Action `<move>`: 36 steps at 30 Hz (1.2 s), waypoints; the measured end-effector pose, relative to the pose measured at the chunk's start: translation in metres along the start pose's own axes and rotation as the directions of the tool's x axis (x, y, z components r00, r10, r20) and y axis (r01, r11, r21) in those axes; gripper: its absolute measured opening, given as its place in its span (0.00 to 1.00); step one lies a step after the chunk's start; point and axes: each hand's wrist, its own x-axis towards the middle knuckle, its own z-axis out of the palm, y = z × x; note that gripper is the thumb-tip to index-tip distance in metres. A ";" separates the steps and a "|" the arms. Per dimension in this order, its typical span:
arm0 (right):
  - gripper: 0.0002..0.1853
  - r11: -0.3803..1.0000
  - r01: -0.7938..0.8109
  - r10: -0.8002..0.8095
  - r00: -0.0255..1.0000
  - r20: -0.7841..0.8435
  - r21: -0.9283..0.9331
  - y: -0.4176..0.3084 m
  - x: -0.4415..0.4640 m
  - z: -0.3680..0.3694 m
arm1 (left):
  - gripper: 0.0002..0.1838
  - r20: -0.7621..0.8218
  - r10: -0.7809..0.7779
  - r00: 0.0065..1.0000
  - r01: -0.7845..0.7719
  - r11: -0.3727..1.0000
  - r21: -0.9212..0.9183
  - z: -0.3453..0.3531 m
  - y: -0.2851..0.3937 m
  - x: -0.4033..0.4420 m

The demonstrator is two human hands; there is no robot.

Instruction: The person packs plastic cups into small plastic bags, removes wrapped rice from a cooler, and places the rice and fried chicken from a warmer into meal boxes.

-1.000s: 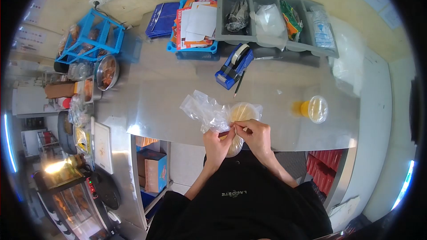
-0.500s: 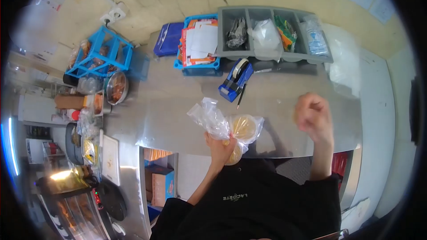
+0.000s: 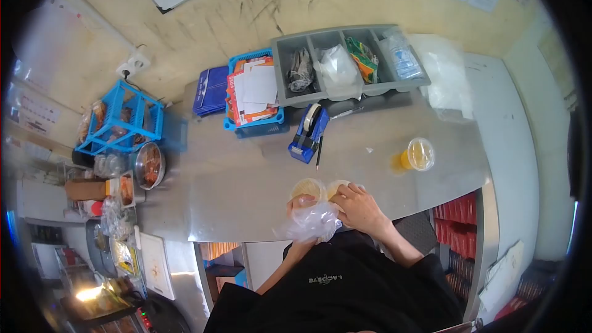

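Note:
Close to the front edge of the steel counter, a clear plastic bag (image 3: pixel 314 221) lies bunched against my left hand (image 3: pixel 302 202), whose fingers are closed on it. Just beyond that hand shows a round clear tub (image 3: pixel 308 189) with pale yellow contents. My right hand (image 3: pixel 359 211) bends its fingers over a second round tub (image 3: pixel 338 186), which it partly hides. Apart from both hands, a clear lidded cup (image 3: pixel 420 155) with yellow-orange contents rests on the counter to the right.
Beyond my hands stand a blue tape dispenser (image 3: pixel 309 134) and a dark pencil (image 3: pixel 319 153). Along the wall are a blue basket of papers (image 3: pixel 254 128) and a grey divided bin (image 3: pixel 296 100). A metal bowl (image 3: pixel 149 165) and a white cutting board (image 3: pixel 155 264) sit left.
My right hand has come left and down to the tubs beside my left hand. The cup now shows on the counter about where that hand was. The view has shifted.

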 end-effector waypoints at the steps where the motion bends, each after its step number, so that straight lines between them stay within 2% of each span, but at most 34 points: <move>1: 0.07 1.000 -0.013 0.013 1.000 -0.002 -0.008 0.003 -0.001 0.003 | 0.12 -0.012 0.023 1.000 -0.021 0.988 0.152 0.000 0.003 0.004; 2: 0.07 0.997 0.062 -0.062 0.998 0.012 -0.049 0.007 0.000 0.003 | 0.18 0.138 0.158 0.978 -0.193 0.935 0.297 -0.008 -0.007 0.008; 3: 0.08 0.987 0.138 -0.136 0.990 0.030 -0.086 0.008 0.000 0.003 | 0.18 0.144 0.159 0.977 -0.195 0.938 0.286 -0.008 -0.012 0.006; 5: 0.08 0.977 0.170 -0.161 0.984 0.080 -0.131 0.008 0.009 0.002 | 0.18 0.197 0.115 0.973 -0.173 0.936 0.307 -0.011 -0.006 0.004; 6: 0.09 0.962 0.214 -0.194 0.972 0.132 -0.168 0.009 0.014 0.001 | 0.19 0.129 0.014 0.992 -0.039 0.980 0.197 -0.009 0.011 0.008; 7: 0.09 0.964 0.207 -0.186 0.973 0.133 -0.167 0.008 0.016 0.000 | 0.19 0.135 0.012 0.991 -0.038 0.980 0.194 -0.008 0.015 0.007; 9: 0.09 0.952 0.250 -0.192 0.938 0.287 -0.179 0.006 0.023 -0.005 | 0.19 0.124 -0.009 0.992 -0.022 0.969 0.245 -0.010 0.017 0.007; 10: 0.09 0.952 0.245 -0.189 0.941 0.281 -0.183 0.003 0.029 -0.009 | 0.19 0.129 -0.003 0.992 -0.029 0.969 0.245 -0.011 0.015 0.007; 11: 0.10 0.947 0.235 -0.095 0.854 0.512 -0.217 -0.005 0.036 -0.018 | 0.19 0.137 0.021 0.990 -0.065 0.942 0.329 -0.012 0.012 0.006; 12: 0.10 0.939 0.233 0.014 0.708 0.706 -0.253 -0.009 0.040 -0.023 | 0.19 0.145 0.045 0.988 -0.101 0.907 0.408 -0.012 0.010 0.006; 13: 0.10 0.938 0.228 0.021 0.712 0.701 -0.260 -0.007 0.039 -0.022 | 0.19 0.149 0.053 0.987 -0.109 0.909 0.403 -0.012 0.008 0.005; 15: 0.10 0.980 0.056 0.065 0.816 0.575 -0.190 0.006 0.033 -0.008 | 0.20 0.138 -0.058 0.989 -0.012 0.889 0.458 -0.009 0.008 0.003; 16: 0.10 0.979 0.058 0.066 0.818 0.571 -0.197 0.023 0.019 0.011 | 0.20 0.135 -0.050 0.990 -0.017 0.891 0.455 -0.005 0.008 0.002; 17: 0.11 0.999 0.036 -0.025 0.943 0.332 -0.026 0.046 -0.003 0.035 | 0.23 0.094 -0.044 0.995 -0.007 0.875 0.484 0.000 0.007 0.000; 18: 0.11 0.986 0.065 -0.075 0.995 0.059 0.151 0.058 -0.012 0.047 | 0.26 0.050 -0.038 0.998 0.007 0.857 0.515 0.001 0.006 0.000; 19: 0.11 0.986 0.076 -0.086 0.994 0.062 0.149 0.049 -0.008 0.035 | 0.26 0.038 -0.037 0.999 0.012 0.857 0.515 -0.001 0.010 0.001; 20: 0.12 0.998 -0.051 0.037 0.958 0.283 0.042 0.030 -0.005 0.008 | 0.30 0.039 -0.097 0.995 0.056 0.809 0.585 -0.001 0.016 0.001; 21: 0.12 0.982 -0.160 0.187 0.864 0.467 -0.098 0.018 -0.004 -0.013 | 0.34 0.044 -0.152 0.987 0.088 0.758 0.647 0.002 0.020 0.003; 22: 0.15 0.979 -0.201 0.170 0.900 0.401 0.036 0.017 -0.012 -0.020 | 0.34 0.051 -0.141 0.989 0.076 0.768 0.636 0.001 0.016 0.006; 23: 0.15 0.977 -0.212 0.186 0.899 0.396 0.022 0.011 -0.014 -0.031 | 0.37 0.088 -0.140 0.986 0.065 0.820 0.569 -0.004 0.006 0.006; 24: 0.15 0.975 -0.199 0.193 0.979 0.066 0.100 0.002 -0.014 -0.039 | 0.40 0.127 -0.140 0.982 0.058 0.864 0.500 -0.006 -0.002 0.004; 25: 0.15 0.974 -0.154 0.195 0.942 -0.272 0.165 -0.003 -0.014 -0.044 | 0.40 0.136 -0.136 0.981 0.052 0.869 0.491 -0.002 -0.006 0.002; 26: 0.19 0.984 -0.165 0.178 0.917 -0.356 0.066 -0.001 -0.017 -0.035 | 0.40 0.173 -0.066 0.983 -0.002 0.929 0.369 0.000 -0.011 0.002; 27: 0.19 0.985 -0.161 0.172 0.913 -0.369 0.060 0.017 -0.032 -0.003 | 0.41 0.196 0.015 0.980 -0.063 0.968 0.243 0.000 -0.015 0.004; 28: 0.21 0.982 -0.191 0.190 0.971 -0.145 0.011 0.048 -0.052 0.042 | 0.41 0.197 0.041 0.980 -0.089 0.967 0.239 -0.002 -0.022 0.001; 29: 0.24 0.976 -0.213 0.216 0.974 0.074 -0.052 0.071 -0.052 0.059 | 0.42 0.206 0.102 0.973 -0.158 0.948 0.277 -0.003 -0.030 -0.001; 30: 0.21 0.970 -0.232 0.232 0.973 0.018 0.076 0.058 -0.043 0.025 | 0.44 0.205 0.163 0.965 -0.222 0.925 0.307 0.004 -0.036 0.004; 31: 0.21 0.974 -0.223 0.223 0.975 0.004 0.045 0.081 -0.030 0.003 | 0.44 0.188 0.189 0.964 -0.238 0.928 0.287 0.009 -0.031 0.010; 33: 0.17 0.979 -0.134 0.180 0.919 -0.352 0.151 0.131 -0.003 -0.045 | 0.46 0.301 -0.042 0.953 -0.110 0.875 0.471 -0.011 0.001 0.006; 35: 0.13 0.914 -0.281 0.397 0.774 -0.494 0.293 0.167 0.042 -0.123 | 0.50 0.300 -0.135 0.944 -0.023 0.883 0.469 -0.027 0.039 0.021; 36: 0.13 0.921 -0.277 0.383 0.772 -0.508 0.274 0.205 0.067 -0.148 | 0.47 0.337 -0.168 0.926 -0.080 0.787 0.612 -0.042 0.056 0.036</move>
